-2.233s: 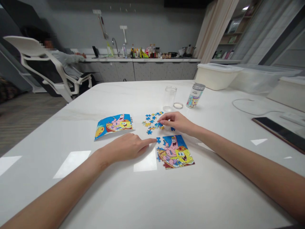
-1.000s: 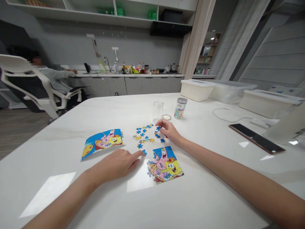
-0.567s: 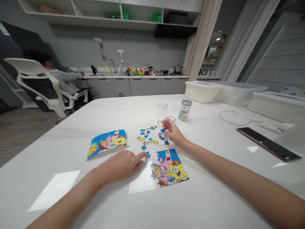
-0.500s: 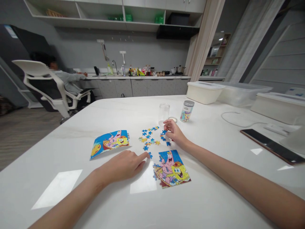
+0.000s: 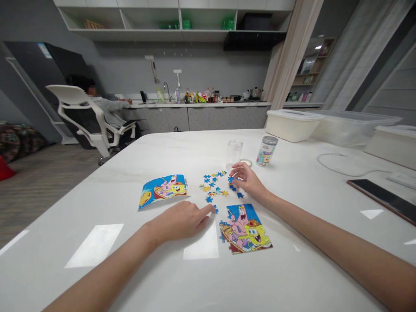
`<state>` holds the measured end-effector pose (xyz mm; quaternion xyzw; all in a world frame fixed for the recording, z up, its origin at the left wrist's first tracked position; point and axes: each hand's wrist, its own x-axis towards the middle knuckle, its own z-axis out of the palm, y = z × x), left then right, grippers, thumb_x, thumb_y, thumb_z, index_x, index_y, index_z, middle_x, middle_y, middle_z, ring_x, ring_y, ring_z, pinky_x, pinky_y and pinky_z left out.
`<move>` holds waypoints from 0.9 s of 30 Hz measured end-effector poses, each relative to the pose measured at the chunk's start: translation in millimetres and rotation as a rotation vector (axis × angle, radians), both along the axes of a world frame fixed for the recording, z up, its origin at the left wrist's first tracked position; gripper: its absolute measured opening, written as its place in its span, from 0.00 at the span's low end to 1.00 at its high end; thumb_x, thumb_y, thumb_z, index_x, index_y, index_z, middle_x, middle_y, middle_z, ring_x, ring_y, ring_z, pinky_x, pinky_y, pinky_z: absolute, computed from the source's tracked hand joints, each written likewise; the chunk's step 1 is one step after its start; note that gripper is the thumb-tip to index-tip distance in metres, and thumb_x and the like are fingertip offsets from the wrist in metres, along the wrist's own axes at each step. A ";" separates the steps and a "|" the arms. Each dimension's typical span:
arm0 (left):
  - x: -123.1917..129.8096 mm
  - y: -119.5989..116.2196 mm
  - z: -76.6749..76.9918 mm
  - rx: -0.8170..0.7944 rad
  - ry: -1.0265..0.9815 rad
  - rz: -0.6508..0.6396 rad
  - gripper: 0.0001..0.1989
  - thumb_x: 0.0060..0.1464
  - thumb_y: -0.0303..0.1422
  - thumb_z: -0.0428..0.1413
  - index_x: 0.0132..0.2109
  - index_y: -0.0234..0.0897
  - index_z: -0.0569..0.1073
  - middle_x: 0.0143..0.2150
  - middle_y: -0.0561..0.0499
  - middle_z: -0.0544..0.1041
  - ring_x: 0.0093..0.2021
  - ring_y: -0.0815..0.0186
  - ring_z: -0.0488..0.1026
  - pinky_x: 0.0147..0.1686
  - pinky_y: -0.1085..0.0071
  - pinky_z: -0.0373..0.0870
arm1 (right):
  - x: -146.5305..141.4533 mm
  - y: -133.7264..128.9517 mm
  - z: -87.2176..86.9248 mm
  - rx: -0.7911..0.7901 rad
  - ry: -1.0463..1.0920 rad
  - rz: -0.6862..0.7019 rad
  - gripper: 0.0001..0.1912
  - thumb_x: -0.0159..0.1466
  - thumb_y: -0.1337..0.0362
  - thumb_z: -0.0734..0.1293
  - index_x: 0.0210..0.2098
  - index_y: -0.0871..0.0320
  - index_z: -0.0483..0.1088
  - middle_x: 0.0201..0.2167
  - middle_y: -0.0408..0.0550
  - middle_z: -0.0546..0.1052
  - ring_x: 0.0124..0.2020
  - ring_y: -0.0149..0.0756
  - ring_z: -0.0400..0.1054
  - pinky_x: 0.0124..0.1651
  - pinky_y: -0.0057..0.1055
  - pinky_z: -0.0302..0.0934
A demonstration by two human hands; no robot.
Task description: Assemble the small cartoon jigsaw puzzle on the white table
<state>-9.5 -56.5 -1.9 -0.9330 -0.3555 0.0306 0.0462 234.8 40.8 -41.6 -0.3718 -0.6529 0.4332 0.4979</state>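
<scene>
Sorting seems in hand: left hand [image 5: 186, 220], unpinched, touches a loose piece [image 5: 216, 209] at the puzzle's [image 5: 245, 232] ten o'clock; right hand [image 5: 248, 180], grip unclear, at twelve, likely needs a fine pinch.

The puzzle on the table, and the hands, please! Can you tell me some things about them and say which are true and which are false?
1. The left hand has its pointing finger at a blue piece. True.
2. The joined part of the puzzle is inside the jar. False: the joined part lies on the table.
3. The right hand is by the loose pieces. True.
4. The picture sheet is right of the joined part. False: the picture sheet is on its left.
5. The printed can stands upright. True.
</scene>
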 end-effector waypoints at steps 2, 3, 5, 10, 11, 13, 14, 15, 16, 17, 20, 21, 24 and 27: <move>0.3 -0.3 0.0 -0.007 0.003 0.005 0.16 0.64 0.33 0.42 0.55 0.40 0.67 0.21 0.53 0.70 0.23 0.64 0.69 0.23 0.71 0.56 | -0.8 -0.9 0.9 -0.023 -0.012 0.003 0.23 0.47 0.64 0.71 0.40 0.55 0.60 0.34 0.45 0.72 0.30 0.33 0.67 0.31 0.32 0.62; 0.4 -0.5 0.0 -0.011 0.006 0.008 0.16 0.64 0.33 0.42 0.55 0.40 0.67 0.21 0.53 0.70 0.23 0.64 0.69 0.23 0.71 0.56 | -1.1 -1.3 1.4 -0.035 -0.018 0.004 0.23 0.47 0.64 0.71 0.40 0.55 0.60 0.35 0.46 0.73 0.30 0.33 0.68 0.31 0.32 0.63; 0.7 -0.7 0.0 -0.019 0.009 0.013 0.16 0.64 0.33 0.41 0.55 0.40 0.67 0.22 0.53 0.71 0.23 0.64 0.69 0.23 0.71 0.56 | -1.3 -1.6 2.1 -0.056 -0.023 0.007 0.22 0.48 0.63 0.72 0.40 0.54 0.61 0.36 0.47 0.75 0.31 0.33 0.69 0.32 0.33 0.64; 0.9 -0.7 0.7 -0.017 0.007 0.015 0.17 0.65 0.33 0.41 0.55 0.40 0.67 0.22 0.52 0.71 0.23 0.65 0.68 0.24 0.71 0.57 | -1.3 -1.6 2.1 -0.069 -0.012 0.030 0.19 0.50 0.61 0.73 0.37 0.55 0.62 0.35 0.47 0.78 0.32 0.34 0.72 0.36 0.34 0.66; 0.9 -0.6 1.0 -0.016 0.006 0.016 0.17 0.64 0.33 0.41 0.55 0.40 0.67 0.22 0.52 0.71 0.23 0.65 0.68 0.24 0.71 0.57 | -1.5 -1.5 1.8 -0.073 -0.007 0.031 0.18 0.51 0.60 0.72 0.36 0.55 0.63 0.33 0.46 0.77 0.31 0.35 0.73 0.35 0.34 0.66; 0.8 -0.5 1.3 -0.019 0.005 0.016 0.16 0.64 0.33 0.41 0.55 0.40 0.67 0.22 0.52 0.71 0.23 0.65 0.68 0.24 0.71 0.57 | -1.8 -1.3 1.3 -0.083 -0.003 0.031 0.17 0.51 0.59 0.72 0.35 0.55 0.63 0.29 0.44 0.76 0.29 0.34 0.72 0.33 0.33 0.66; 0.8 -0.4 1.4 -0.022 0.004 0.015 0.16 0.64 0.33 0.41 0.55 0.40 0.67 0.22 0.52 0.71 0.23 0.65 0.68 0.24 0.71 0.56 | -2.0 -1.2 1.1 -0.086 -0.004 0.032 0.16 0.51 0.59 0.72 0.35 0.55 0.64 0.27 0.43 0.76 0.28 0.34 0.72 0.32 0.32 0.65; 0.8 -0.3 1.4 -0.021 0.004 0.016 0.16 0.64 0.33 0.41 0.55 0.40 0.67 0.22 0.52 0.71 0.23 0.65 0.68 0.24 0.71 0.56 | -2.2 -1.1 1.0 -0.086 -0.007 0.035 0.16 0.51 0.59 0.72 0.35 0.56 0.64 0.26 0.42 0.75 0.27 0.33 0.71 0.31 0.32 0.65; 0.7 -0.2 1.2 -0.021 0.004 0.015 0.16 0.64 0.33 0.41 0.55 0.40 0.67 0.22 0.52 0.71 0.23 0.65 0.68 0.24 0.71 0.56 | -2.3 -1.1 0.9 -0.082 -0.010 0.040 0.15 0.51 0.59 0.72 0.34 0.56 0.64 0.26 0.42 0.75 0.26 0.32 0.70 0.31 0.31 0.65; 0.6 -0.1 0.9 -0.019 0.005 0.013 0.16 0.64 0.33 0.41 0.55 0.40 0.67 0.22 0.52 0.71 0.23 0.65 0.68 0.24 0.71 0.55 | -2.4 -1.1 0.9 -0.075 -0.012 0.044 0.15 0.51 0.59 0.71 0.34 0.56 0.64 0.25 0.42 0.75 0.25 0.32 0.70 0.30 0.31 0.65; 0.4 0.1 -0.1 -0.020 0.006 0.010 0.16 0.64 0.33 0.41 0.55 0.40 0.67 0.22 0.52 0.71 0.23 0.66 0.68 0.23 0.71 0.55 | -2.0 -1.2 1.3 -0.044 -0.028 0.046 0.13 0.52 0.61 0.70 0.34 0.56 0.65 0.26 0.42 0.74 0.26 0.32 0.69 0.30 0.31 0.64; 0.4 0.1 -0.4 -0.024 0.005 0.010 0.17 0.64 0.33 0.41 0.55 0.40 0.67 0.22 0.52 0.71 0.23 0.66 0.68 0.23 0.71 0.54 | -1.6 -1.4 1.5 -0.032 -0.040 0.042 0.13 0.52 0.61 0.70 0.34 0.56 0.65 0.26 0.42 0.74 0.27 0.32 0.70 0.31 0.31 0.64; 0.1 0.4 -1.0 -0.030 -0.002 0.017 0.17 0.65 0.33 0.41 0.56 0.39 0.66 0.22 0.53 0.70 0.23 0.66 0.68 0.23 0.72 0.55 | -0.4 -2.7 2.9 0.018 -0.146 0.007 0.08 0.53 0.64 0.67 0.33 0.57 0.67 0.28 0.43 0.74 0.30 0.34 0.70 0.33 0.31 0.63; -0.4 0.6 -1.3 -0.027 0.001 0.025 0.17 0.65 0.34 0.41 0.56 0.40 0.66 0.22 0.53 0.70 0.24 0.65 0.68 0.24 0.71 0.55 | -0.3 -6.2 4.8 0.136 -0.368 -0.039 0.06 0.54 0.68 0.65 0.32 0.58 0.71 0.31 0.46 0.74 0.31 0.34 0.68 0.34 0.32 0.62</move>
